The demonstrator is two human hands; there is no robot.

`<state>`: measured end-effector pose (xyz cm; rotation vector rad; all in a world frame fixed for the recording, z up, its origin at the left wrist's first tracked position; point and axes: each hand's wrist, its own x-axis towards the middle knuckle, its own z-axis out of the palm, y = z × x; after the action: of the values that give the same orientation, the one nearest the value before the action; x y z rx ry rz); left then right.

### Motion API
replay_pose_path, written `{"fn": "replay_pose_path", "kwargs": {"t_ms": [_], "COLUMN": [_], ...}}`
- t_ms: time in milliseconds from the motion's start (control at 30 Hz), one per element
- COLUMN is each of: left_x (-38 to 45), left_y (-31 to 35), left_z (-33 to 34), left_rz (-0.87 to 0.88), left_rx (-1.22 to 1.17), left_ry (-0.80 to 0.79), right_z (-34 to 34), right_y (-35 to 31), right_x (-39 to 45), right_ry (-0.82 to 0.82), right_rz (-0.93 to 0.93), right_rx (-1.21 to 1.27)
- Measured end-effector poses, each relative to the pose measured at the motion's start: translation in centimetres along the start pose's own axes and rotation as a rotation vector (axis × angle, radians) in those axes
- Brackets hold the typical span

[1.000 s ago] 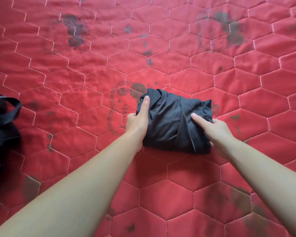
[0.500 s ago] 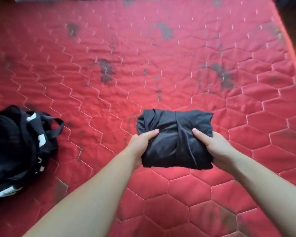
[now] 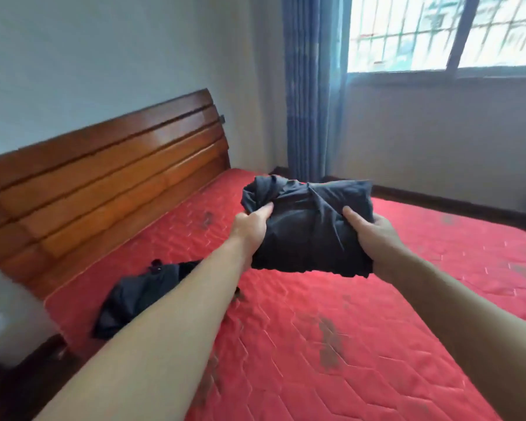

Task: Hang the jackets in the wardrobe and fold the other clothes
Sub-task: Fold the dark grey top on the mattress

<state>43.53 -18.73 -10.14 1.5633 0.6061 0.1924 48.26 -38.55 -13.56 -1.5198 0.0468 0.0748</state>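
Folded bundle (image 3: 308, 226) held above the bed (image 3: 316, 329); left hand (image 3: 249, 227) and right hand (image 3: 374, 235) clamp its sides; carry level, thumbs pressing on top, or folds likely slip.

Two bare hands, the left hand (image 3: 249, 226) and the right hand (image 3: 374, 232). One folded dark garment (image 3: 310, 226). One second dark garment (image 3: 140, 296) lying crumpled. One bed with a red mattress (image 3: 331, 344) and one wooden headboard (image 3: 104, 177). One blue curtain (image 3: 310, 86). One barred window (image 3: 444, 31).
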Motion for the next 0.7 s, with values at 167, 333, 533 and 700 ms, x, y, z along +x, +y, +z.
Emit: {"fn": "replay_pose_path", "kwargs": {"t_ms": [167, 333, 533, 700], "left_x": [-9.4, -16.9, -26.9, -36.5], "left_y": [5.7, 6.0, 0.8, -4.5], "left_z": [-12.2, -27.0, -44.9, -60.5], "left_rz": [0.119, 0.152, 0.125, 0.078], "left_rx": [-0.041, -0.117, -0.188, -0.315], "left_ry": [0.189, 0.410, 0.654, 0.801], "right_z": [8.6, 20.4, 36.4, 49.9], "right_y": [-8.9, -12.5, -10.2, -7.4], "right_x": [-7.5, -16.7, -30.0, -43.8], "right_ry": [-0.224, -0.500, -0.867, -1.130], "right_rz": [-0.101, -0.143, 0.014, 0.120], "right_rx": [-0.001, -0.025, -0.067, -0.125]}}
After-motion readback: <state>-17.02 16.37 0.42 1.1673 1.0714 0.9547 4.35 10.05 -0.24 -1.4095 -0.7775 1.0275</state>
